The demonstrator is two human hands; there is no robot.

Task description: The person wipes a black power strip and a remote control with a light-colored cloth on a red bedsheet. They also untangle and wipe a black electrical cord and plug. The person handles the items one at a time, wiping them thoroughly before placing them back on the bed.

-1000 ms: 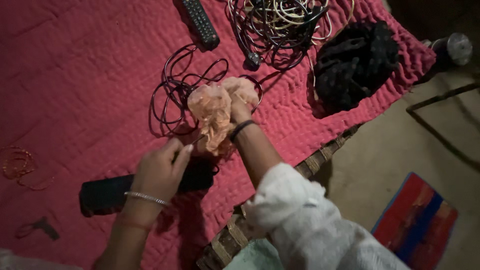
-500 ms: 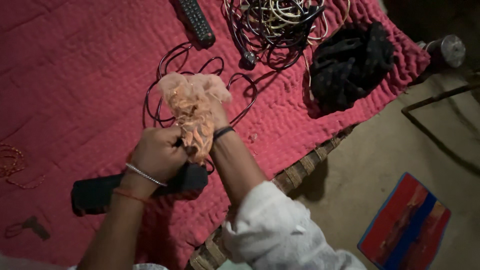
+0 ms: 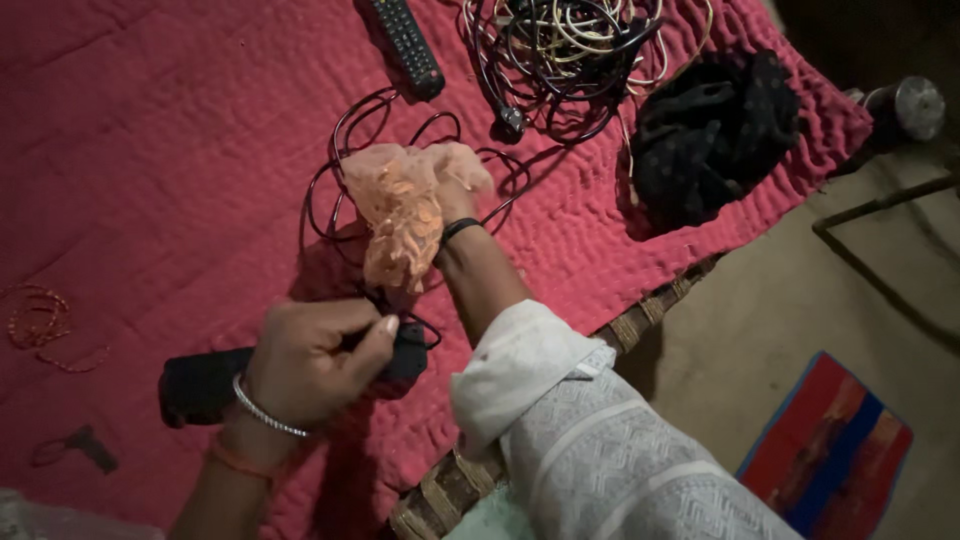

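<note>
Meanwhile the right hand (image 3: 450, 200) is gripping a bunched peach cloth (image 3: 400, 215); the left hand (image 3: 315, 355) is pinching a thin cable (image 3: 385, 300), the loose black cable (image 3: 400, 150) lying uncoiled.

Dim room: red quilt (image 3: 150, 150) on woven cot (image 3: 640, 325), earthen floor (image 3: 760, 300).

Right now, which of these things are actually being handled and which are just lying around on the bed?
In hand:
right hand: peach cloth
left hand: black block, thin cord

Lying about:
remote
cable tangle
black fabric
bead string
</note>
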